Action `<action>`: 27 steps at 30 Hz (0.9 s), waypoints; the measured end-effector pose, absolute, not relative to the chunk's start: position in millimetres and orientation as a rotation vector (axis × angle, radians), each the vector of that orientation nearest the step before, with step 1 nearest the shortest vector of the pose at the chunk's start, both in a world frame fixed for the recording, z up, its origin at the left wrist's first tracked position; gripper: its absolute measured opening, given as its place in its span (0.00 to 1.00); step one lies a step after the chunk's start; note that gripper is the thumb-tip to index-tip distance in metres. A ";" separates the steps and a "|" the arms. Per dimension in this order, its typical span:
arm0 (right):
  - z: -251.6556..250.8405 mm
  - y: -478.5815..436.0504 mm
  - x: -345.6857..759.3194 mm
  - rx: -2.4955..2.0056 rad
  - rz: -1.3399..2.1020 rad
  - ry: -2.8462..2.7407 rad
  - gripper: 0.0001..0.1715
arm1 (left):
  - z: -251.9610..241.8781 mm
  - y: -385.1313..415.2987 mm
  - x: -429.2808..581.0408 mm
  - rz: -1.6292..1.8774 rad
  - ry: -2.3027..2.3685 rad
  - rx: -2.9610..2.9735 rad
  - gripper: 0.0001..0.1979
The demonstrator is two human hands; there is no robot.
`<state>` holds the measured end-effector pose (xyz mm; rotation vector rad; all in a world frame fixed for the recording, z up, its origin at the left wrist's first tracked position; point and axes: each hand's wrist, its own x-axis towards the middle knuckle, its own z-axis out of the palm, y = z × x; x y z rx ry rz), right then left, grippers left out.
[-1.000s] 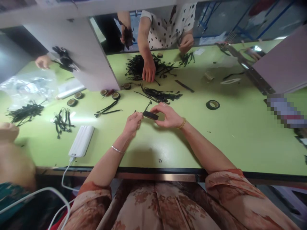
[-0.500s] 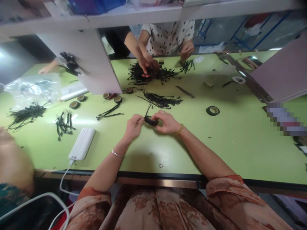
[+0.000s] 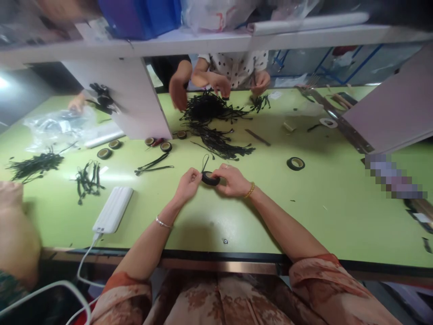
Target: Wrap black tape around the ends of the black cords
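My right hand (image 3: 232,180) grips a roll of black tape (image 3: 211,179) by its rim, over the near middle of the table. Pinched in my left hand (image 3: 188,183) is a thin black cord (image 3: 205,162), its loop standing up above the fingers and its lower end hidden. The tape roll touches the cord beside my left fingertips. Just beyond my hands lies a loose bunch of black cords (image 3: 223,142). A few more black cords (image 3: 154,163) lie to the left of it.
Several tape rolls (image 3: 165,146) lie at left, another tape roll (image 3: 296,163) at right. A white power bank (image 3: 113,210) with a cable sits near the front edge. Co-workers' hands (image 3: 219,83) are at a large cord pile (image 3: 203,106). A shelf (image 3: 216,43) spans above.
The cord's loop now shows as an open ring above my left fingers. Across the table, co-workers' hands have lifted off the large pile, and the nearer bunch has grown. The view has tilted up slightly.
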<state>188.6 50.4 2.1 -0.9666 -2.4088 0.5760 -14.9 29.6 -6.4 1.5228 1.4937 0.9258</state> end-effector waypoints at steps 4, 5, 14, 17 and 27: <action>4.5 48.6 188.1 -1.002 0.915 -2.254 0.31 | -3.6 27.8 -13.1 0.986 1.478 1.580 0.08; 4.1 48.7 188.7 -0.967 1.104 -2.167 0.37 | -3.1 26.0 -11.9 1.001 1.493 1.630 0.08; -6.1 58.5 189.9 -0.754 2.127 -1.192 0.33 | 4.1 7.5 -1.0 1.065 1.519 2.001 0.08; -6.6 58.9 184.0 -0.794 2.253 -0.977 0.30 | 1.4 7.2 -1.6 1.019 1.517 2.131 0.08; -1.8 58.6 177.8 -0.911 2.046 -0.765 0.24 | -7.8 5.2 0.0 0.766 1.319 2.551 0.14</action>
